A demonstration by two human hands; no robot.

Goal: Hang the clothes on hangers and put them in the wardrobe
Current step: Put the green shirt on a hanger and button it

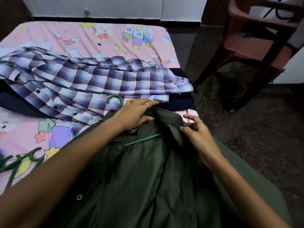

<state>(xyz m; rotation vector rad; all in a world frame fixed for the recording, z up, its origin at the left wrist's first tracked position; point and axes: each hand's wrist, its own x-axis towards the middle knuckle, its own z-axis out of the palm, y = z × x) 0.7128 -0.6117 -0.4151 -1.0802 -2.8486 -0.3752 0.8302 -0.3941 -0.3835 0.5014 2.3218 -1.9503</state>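
An olive green shirt lies open on the bed in front of me, collar away from me. A green hanger sits inside it, its hook poking out past the collar. My left hand rests flat on the collar over the hanger's neck, fingers straight. At the shirt's right shoulder my right hand pinches the collar edge between thumb and fingers. A purple and white checked shirt lies spread across the bed beyond.
The bed has a pink cartoon sheet. Dark navy clothes lie under the checked shirt. More green hangers lie at the bed's left edge. A brown plastic chair stands on the dark floor to the right.
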